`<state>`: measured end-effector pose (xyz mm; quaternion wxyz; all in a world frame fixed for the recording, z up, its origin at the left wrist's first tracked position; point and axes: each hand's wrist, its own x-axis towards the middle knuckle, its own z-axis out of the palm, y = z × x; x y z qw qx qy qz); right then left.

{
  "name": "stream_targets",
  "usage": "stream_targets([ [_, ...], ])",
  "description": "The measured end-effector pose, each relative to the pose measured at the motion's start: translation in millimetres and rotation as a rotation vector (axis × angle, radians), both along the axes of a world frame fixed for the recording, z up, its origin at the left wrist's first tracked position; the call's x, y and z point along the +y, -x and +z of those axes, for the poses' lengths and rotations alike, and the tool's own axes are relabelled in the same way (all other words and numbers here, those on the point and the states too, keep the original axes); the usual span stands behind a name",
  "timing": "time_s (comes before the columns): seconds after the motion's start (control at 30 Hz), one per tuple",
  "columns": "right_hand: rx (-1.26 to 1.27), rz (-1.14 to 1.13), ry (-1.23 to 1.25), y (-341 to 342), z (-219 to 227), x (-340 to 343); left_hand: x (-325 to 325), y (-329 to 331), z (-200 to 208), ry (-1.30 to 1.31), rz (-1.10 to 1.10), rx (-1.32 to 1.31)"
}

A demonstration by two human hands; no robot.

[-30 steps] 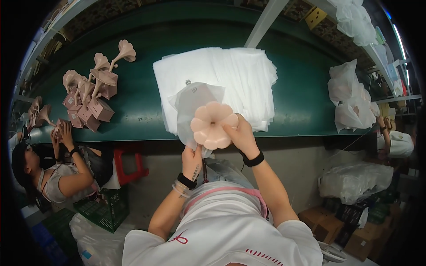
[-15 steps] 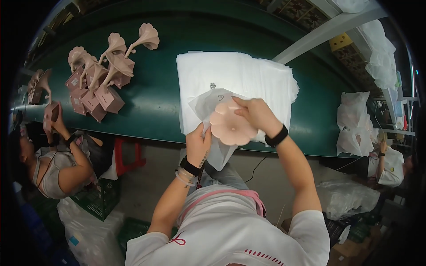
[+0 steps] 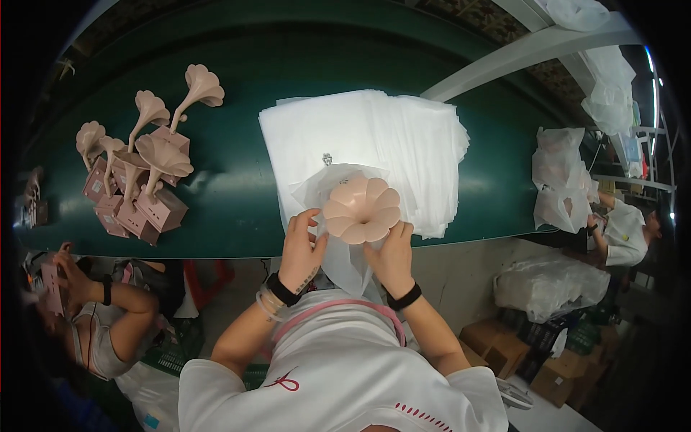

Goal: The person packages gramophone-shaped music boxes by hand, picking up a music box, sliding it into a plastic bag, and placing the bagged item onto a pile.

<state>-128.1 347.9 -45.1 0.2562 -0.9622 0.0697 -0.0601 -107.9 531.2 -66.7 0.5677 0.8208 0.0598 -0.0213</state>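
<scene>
The pink horn [image 3: 363, 207], over the translucent bag [image 3: 351, 268], is now pinched lower on its rim by the right hand [image 3: 391, 258], seemingly better steadied, while the left hand [image 3: 298, 250]'s grip cannot be told.

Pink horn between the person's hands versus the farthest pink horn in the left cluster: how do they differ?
The near horn's mouth faces the camera, hiding what is behind; the far horn tilts, its stem showing. The near horn sits between left hand and right hand; no hand touches the far horn. Both are pink with flared, scalloped rims.
</scene>
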Motion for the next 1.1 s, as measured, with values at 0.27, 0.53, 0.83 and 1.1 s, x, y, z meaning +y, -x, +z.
stream_targets([
  [0.27,0.144,-0.132,-0.377,-80.9,-27.5,-46.2,-1.2,-99.2,-68.6,0.095,-0.065,0.238],
  [0.53,-0.169,-0.223,-0.488,-42.3,10.9,-31.0,3.5,-65.1,21.1,0.131,0.002,-0.057],
  [0.83,-0.172,-0.096,-0.692,-20.3,93.9,-74.0,-30.3,-59.9,113.9,0.415,-0.023,-0.188],
  [1.1,-0.787,0.152,-0.609,26.3,99.4,-156.6,-173.3,-25.3,199.8,0.305,-0.613,-0.197],
])
